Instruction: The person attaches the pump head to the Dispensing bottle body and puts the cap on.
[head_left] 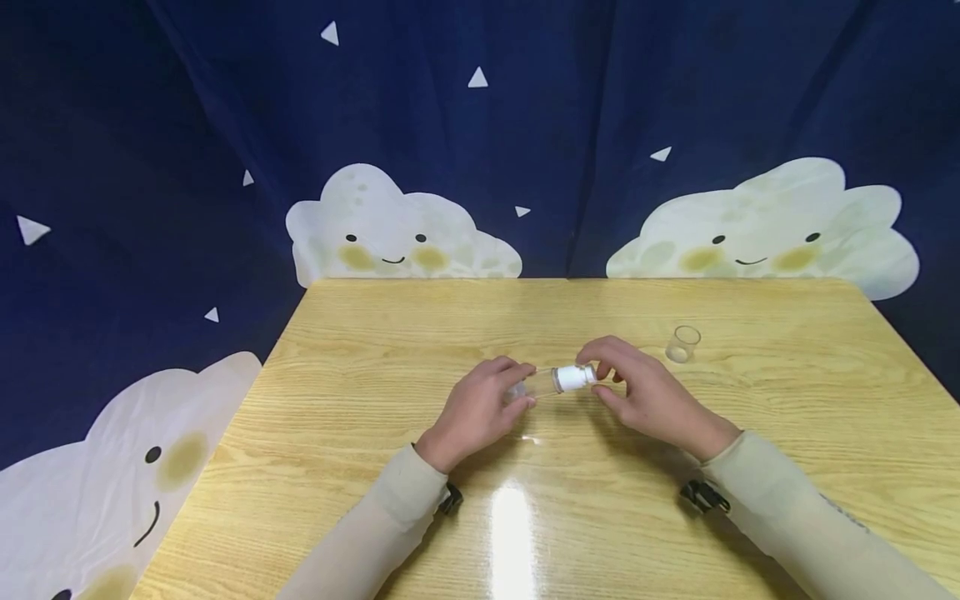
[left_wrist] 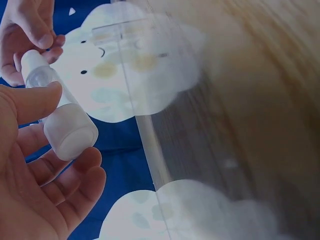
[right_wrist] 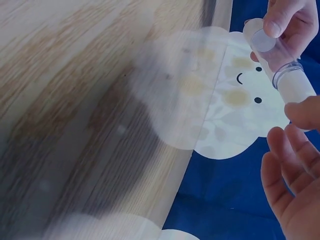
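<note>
A slim clear bottle with a white pump collar (head_left: 573, 377) is held level over the table, its white end to the right. My left hand (head_left: 483, 404) grips the clear base end, thumb across it in the left wrist view, where the thick bottom (left_wrist: 72, 137) faces the camera. At the white end is my right hand (head_left: 645, 392), its thumb and index finger pinching the collar. The right wrist view shows that thumb (right_wrist: 302, 114) against the white part (right_wrist: 295, 87), with the other fingers loosely bent below.
A clear cap (head_left: 682, 344) stands on the wooden table (head_left: 375, 333), beyond my right hand. Behind the table hangs a dark blue curtain (head_left: 540, 125) with smiling clouds. Both sleeves carry a black clip near the cuff.
</note>
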